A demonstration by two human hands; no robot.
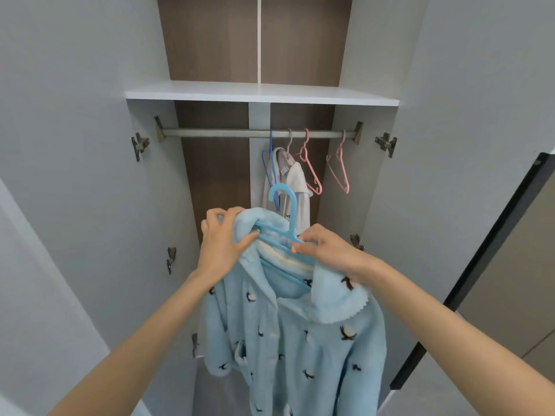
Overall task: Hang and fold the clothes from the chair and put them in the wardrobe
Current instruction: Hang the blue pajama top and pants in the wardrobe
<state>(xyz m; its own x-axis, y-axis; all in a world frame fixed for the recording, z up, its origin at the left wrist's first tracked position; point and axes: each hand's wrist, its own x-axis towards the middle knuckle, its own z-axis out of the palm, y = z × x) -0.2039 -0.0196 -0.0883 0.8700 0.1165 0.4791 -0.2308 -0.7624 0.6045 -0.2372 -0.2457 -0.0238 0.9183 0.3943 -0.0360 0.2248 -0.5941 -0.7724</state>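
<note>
A fluffy light-blue pyjama top with small dark bird prints hangs in front of the open wardrobe. A light-blue plastic hanger sits inside its collar, hook pointing up. My left hand grips the top's left shoulder fabric over the hanger's arm. My right hand pinches the hanger's right arm and the collar beside it. The wardrobe rail runs across above and behind, its left half bare.
On the rail's right half hang a white garment on a grey hanger, a dark-blue hanger, and two pink hangers. A white shelf sits above the rail. Both wardrobe doors stand open at the sides.
</note>
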